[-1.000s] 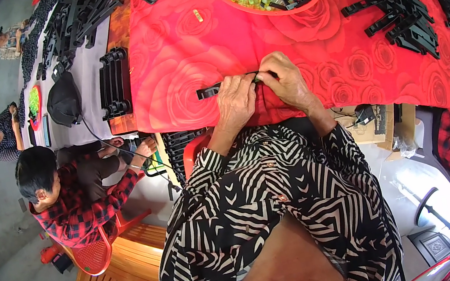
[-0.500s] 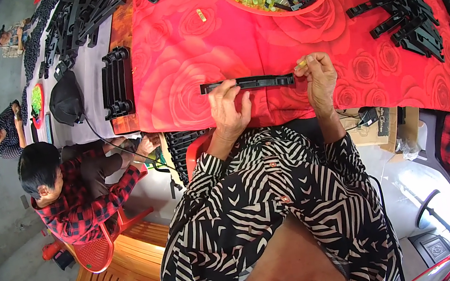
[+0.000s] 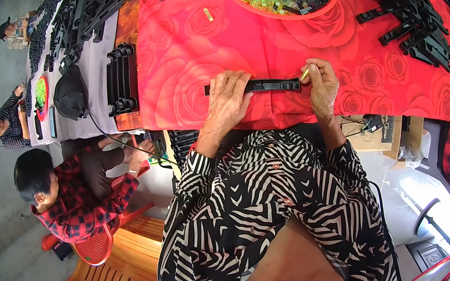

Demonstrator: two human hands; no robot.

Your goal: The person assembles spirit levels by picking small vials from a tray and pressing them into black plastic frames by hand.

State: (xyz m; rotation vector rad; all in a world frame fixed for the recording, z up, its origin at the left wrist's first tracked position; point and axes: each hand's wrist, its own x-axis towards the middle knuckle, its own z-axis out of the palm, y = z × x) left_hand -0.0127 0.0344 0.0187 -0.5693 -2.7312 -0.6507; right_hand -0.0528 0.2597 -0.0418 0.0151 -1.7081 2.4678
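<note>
Head view, both hands above a table with a red cloth [image 3: 169,49]. The left hand [image 3: 230,97] is partly closed on a black bar [image 3: 274,84]: its fingers lie bent over the bar's left part, the thumb along the near side, and a short end protrudes past the fingers. The bar lies crosswise in front of the person, near the cloth's front edge. The right hand [image 3: 323,86] is set at the bar's right end, thumb and forefinger pinched together on a small yellow piece [image 3: 304,74]; whether this piece touches the bar is hard to tell at this size. Beyond the hands, a second yellow piece [image 3: 208,14] lies alone on the cloth. Farther off, a round red basin [image 3: 337,0] holds yellow-green and black parts. Loose black bars [image 3: 425,35] form a pile at right.
</note>
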